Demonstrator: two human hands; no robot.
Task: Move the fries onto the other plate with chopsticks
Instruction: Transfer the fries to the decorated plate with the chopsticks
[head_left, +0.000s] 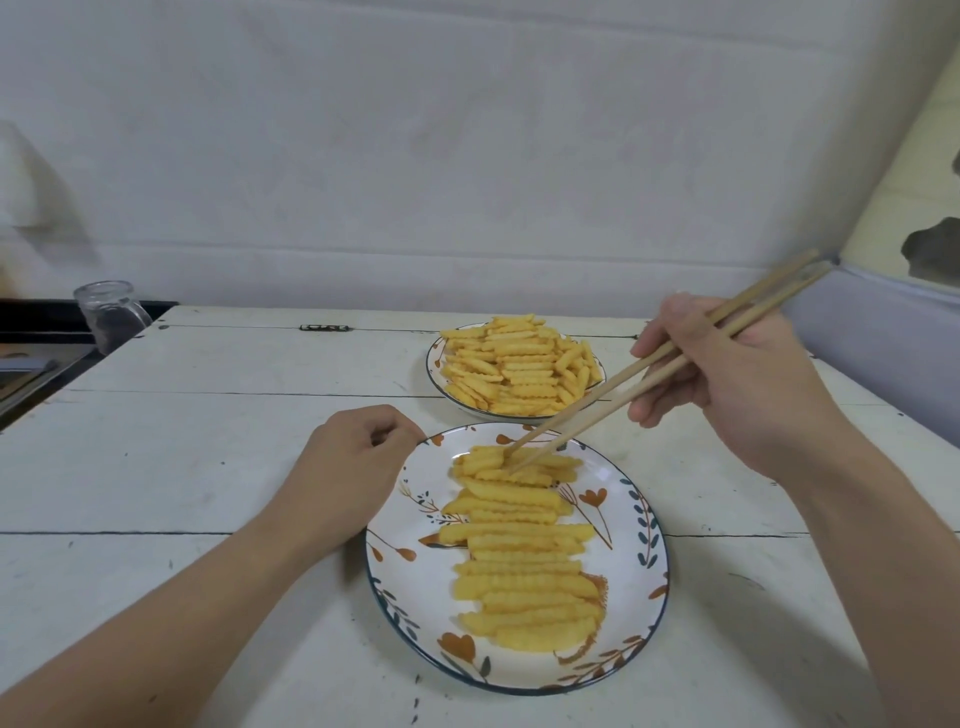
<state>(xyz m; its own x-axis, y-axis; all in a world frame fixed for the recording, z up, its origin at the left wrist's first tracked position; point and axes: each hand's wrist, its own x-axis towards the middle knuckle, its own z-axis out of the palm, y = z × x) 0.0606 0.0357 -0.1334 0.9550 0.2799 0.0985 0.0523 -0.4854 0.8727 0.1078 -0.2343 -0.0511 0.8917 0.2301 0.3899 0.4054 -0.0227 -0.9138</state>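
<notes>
No text, label, brand, number or sign can be read anywhere here.

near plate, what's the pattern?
Head view: the near plate is white with orange flowers, dark teal leaves and a dark rim.

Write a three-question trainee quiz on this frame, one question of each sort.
1. True or false: the chopsticks are in the left hand.
2. Where do the chopstick tips sit? A) far plate B) near plate C) glass jar
3. Fill in: the left hand rests against the near plate's ____.

Key: 1 false, the right hand holds them; 2 B, among its crinkle-cut fries; 3 rim.
</notes>
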